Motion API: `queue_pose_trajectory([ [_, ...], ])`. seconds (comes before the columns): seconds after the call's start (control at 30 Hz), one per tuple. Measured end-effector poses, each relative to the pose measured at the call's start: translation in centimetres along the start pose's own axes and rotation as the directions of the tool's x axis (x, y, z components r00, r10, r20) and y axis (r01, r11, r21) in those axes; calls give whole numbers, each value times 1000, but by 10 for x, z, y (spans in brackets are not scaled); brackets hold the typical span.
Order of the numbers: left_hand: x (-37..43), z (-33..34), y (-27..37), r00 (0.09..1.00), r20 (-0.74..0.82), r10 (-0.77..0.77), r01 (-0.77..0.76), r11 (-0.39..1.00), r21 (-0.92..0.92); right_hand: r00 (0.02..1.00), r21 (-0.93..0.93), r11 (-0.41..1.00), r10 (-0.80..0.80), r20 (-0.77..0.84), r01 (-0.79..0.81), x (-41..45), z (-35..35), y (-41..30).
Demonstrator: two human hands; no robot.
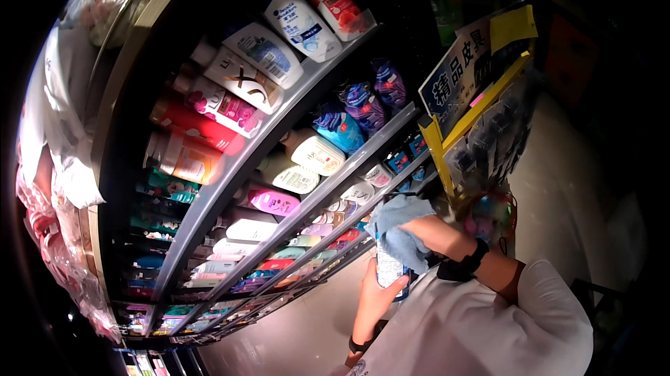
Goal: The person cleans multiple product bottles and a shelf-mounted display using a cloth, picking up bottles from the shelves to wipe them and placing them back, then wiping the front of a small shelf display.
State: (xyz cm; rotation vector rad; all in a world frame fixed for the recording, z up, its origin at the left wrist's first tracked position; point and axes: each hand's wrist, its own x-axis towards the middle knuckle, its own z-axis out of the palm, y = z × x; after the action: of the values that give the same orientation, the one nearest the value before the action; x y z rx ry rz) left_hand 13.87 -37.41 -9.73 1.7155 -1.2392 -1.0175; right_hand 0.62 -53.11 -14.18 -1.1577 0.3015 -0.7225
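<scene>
My left hand (378,288) grips a bottle (391,266) near its base; it has a white label with small print and blue lower down. A grey-blue cloth (400,224) is bunched in my right hand (423,229) and wraps the upper part of the bottle, so its top is hidden. The bottle is held roughly upright in front of my white shirt, beside the lower shelves.
Shelving (251,148) with rows of shampoo bottles (302,22) and blue-purple refill pouches (361,106) runs along the left. A yellow-framed display rack (445,153) with a sign (455,77) stands close behind my right hand. Plastic-wrapped goods (57,156) lie atop the shelving. Pale floor (293,323) shows below.
</scene>
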Motion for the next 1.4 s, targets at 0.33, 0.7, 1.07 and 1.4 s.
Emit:
queue_pose_trajectory([
  [0.33, 8, 2, -45, 796, 605, -19, 535, 488, -690, 996, -772, 632, -82, 19, 67, -19, 8, 24],
  [0.7, -33, 3, -59, 949, -119, -292, 68, 557, -828, 980, -333, 932, 181, 79, -145, 20, 72, 47],
  [1.07, -54, -28, -43, 604, -793, -85, 116, 993, -18, 854, 239, 970, -87, 512, -44, 61, 160, -4],
  [1.4, -6, -266, 59, 418, -43, 907, -212, 144, 966, 929, 218, 930, -334, 158, 297, 72, 165, -75],
])
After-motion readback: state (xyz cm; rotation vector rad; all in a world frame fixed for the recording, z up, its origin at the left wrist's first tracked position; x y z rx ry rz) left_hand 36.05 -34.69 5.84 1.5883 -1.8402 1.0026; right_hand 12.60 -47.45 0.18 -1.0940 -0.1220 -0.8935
